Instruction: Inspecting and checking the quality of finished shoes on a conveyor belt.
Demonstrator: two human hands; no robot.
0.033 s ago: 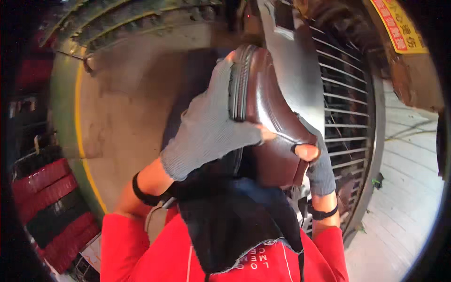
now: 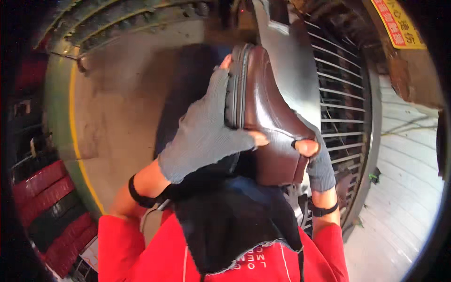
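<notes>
A glossy dark-brown leather piece (image 2: 272, 108) with a dark zipper (image 2: 241, 89) along its left side is held up in front of my body. Its exact kind, a boot upper or a bag for instance, I cannot tell. My left hand (image 2: 202, 127), in a grey glove with bare fingertips, grips its left side by the zipper, thumb across the front and a fingertip near the top. My right hand (image 2: 319, 157), gloved alike, clasps the lower right corner, its bare thumb pressing the front. Most fingers of both hands are hidden behind the leather.
A black apron (image 2: 225, 225) covers my lap. Right of the leather stand a grey metal surface (image 2: 296, 70) and a rack of metal bars (image 2: 343, 110). Red and black bundles (image 2: 51, 207) lie at left, beyond a yellow floor line (image 2: 77, 150). A yellow-and-red label (image 2: 399, 23) hangs at upper right.
The leather piece and my left hand sit slightly farther left in the view. My left thumb has shifted a little left and down along the leather. Both hands keep their grip.
</notes>
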